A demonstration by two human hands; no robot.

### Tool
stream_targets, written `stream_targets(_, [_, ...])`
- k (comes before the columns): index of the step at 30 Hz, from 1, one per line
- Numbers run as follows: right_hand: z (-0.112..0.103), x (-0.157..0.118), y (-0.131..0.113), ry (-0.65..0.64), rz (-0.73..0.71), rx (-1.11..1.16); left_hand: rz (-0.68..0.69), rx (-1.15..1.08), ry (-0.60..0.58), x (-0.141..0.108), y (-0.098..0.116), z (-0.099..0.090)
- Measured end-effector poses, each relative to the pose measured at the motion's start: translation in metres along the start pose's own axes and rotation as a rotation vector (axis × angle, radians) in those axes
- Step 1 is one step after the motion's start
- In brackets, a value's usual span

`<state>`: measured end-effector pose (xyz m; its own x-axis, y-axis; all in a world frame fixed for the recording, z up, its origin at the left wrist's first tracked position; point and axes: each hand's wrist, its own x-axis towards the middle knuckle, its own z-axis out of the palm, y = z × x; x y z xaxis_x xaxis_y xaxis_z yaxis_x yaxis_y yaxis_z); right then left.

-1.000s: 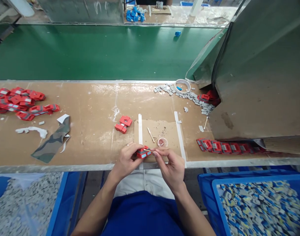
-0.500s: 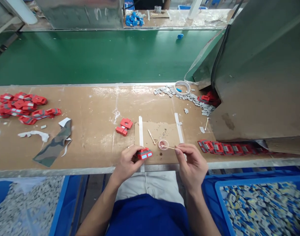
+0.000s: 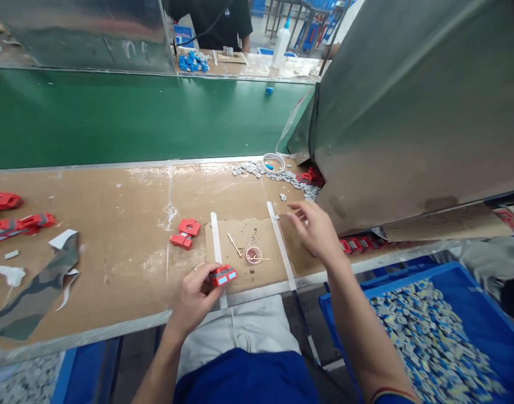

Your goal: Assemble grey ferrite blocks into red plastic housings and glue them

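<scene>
My left hand [image 3: 194, 297] is closed around a red toy vehicle piece [image 3: 224, 275] with grey trim and pale blue windows, just above the table's front edge. My right hand [image 3: 315, 229] is raised over the table to the right, fingers apart and holding nothing, near the small grey pieces [image 3: 283, 197]. Between the hands sits a small round cup [image 3: 253, 255] of pinkish contents, with a thin stick [image 3: 261, 258] lying across it. A cotton swab [image 3: 234, 245] lies on the cardboard left of the cup. Two red parts [image 3: 185, 234] rest beyond my left hand.
A white tape ring [image 3: 274, 163] lies among many grey pieces. More red parts [image 3: 13, 224] and a camouflage strip [image 3: 42, 292] are at left. A metal housing [image 3: 408, 123] blocks the right, above red pieces [image 3: 360, 244]. Beyond runs a green belt [image 3: 134, 118]; a person sits across it.
My right hand has let go of the stick, leaving it in the cup, and moved forward and right with fingers spread. My left hand keeps the red piece. The view has turned right.
</scene>
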<state>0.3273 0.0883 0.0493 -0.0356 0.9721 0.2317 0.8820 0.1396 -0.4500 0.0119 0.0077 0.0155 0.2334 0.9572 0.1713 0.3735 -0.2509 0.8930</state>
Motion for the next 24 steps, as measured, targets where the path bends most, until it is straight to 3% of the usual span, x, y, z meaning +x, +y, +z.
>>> stream_targets(2, [-0.009,0.034,0.02,-0.146,0.146,-0.345,0.005,-0.002,0.002,0.0,0.0,-0.001])
stream_targets(4, [-0.009,0.056,0.033,-0.206,0.244,-0.506,0.009,0.005,0.003,-0.001,-0.002,-0.001])
stream_targets(9, [0.012,0.064,0.038,-0.226,0.296,-0.604,0.013,0.014,0.007,-0.003,-0.006,-0.002])
stream_targets(16, [0.012,0.049,0.05,-0.229,0.184,-0.536,0.024,-0.006,0.014,-0.004,-0.008,-0.001])
stream_targets(24, [0.003,0.046,0.061,-0.168,0.176,-0.228,0.047,0.001,0.026,-0.003,-0.011,-0.001])
